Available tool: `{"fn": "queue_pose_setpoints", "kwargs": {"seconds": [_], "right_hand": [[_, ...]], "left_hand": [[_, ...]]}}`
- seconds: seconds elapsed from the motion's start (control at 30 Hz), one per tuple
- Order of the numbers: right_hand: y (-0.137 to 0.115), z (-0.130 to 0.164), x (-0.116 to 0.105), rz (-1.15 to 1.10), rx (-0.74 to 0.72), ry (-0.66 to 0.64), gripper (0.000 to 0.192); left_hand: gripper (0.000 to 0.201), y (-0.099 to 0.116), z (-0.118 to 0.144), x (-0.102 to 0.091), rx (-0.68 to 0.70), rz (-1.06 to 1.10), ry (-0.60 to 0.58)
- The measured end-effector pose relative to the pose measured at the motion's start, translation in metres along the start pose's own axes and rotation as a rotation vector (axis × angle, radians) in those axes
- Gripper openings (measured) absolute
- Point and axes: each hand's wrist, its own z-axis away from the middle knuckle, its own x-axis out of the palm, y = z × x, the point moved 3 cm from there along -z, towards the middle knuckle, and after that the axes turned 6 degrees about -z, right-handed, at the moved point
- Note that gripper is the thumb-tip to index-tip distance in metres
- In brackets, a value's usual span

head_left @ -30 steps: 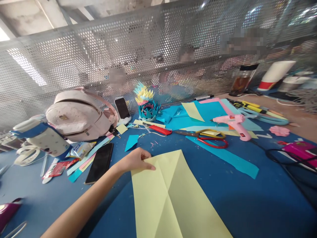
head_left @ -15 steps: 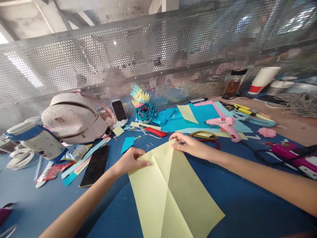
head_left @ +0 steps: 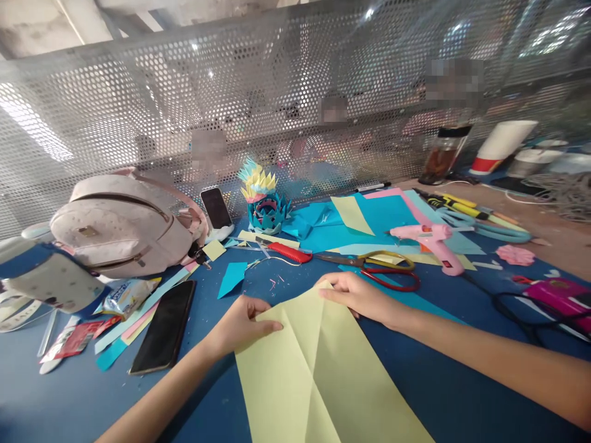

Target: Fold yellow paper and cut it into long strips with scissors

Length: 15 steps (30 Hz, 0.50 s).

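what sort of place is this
Probably a paper-craft workspace, judging by the creased yellow sheet, the scissors and the pink glue gun at the blue table.

Creased pale-yellow sheet (head_left: 318,369) held over a blue surface (head_left: 409,357). My left hand (head_left: 242,323) pinches the left part of its far edge, thumb uppermost; my right hand (head_left: 348,294) grips the far right corner. Just beyond my right hand lie scissors (head_left: 362,261), with a pink glue gun (head_left: 434,237) farther right. Left of my left hand: a black phone (head_left: 164,326). Beyond both hands: a red-handled tool (head_left: 290,252) and a spiky paper model (head_left: 268,212).
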Motion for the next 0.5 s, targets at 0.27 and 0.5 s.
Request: {"fn": "queue_pose_setpoints", "kwargs": {"seconds": [0.27, 0.5], "right_hand": [[0.014, 0.002, -0.005, -0.041, -0.074, -0.007, 0.041], [0.016, 0.005, -0.001, -0.005, -0.177, 0.061, 0.04]], "left_hand": [[0.05, 0.0, -0.002, 0.001, -0.019, -0.011, 0.039], [0.055, -0.002, 0.0, 0.003, -0.021, 0.009, 0.031]]}}
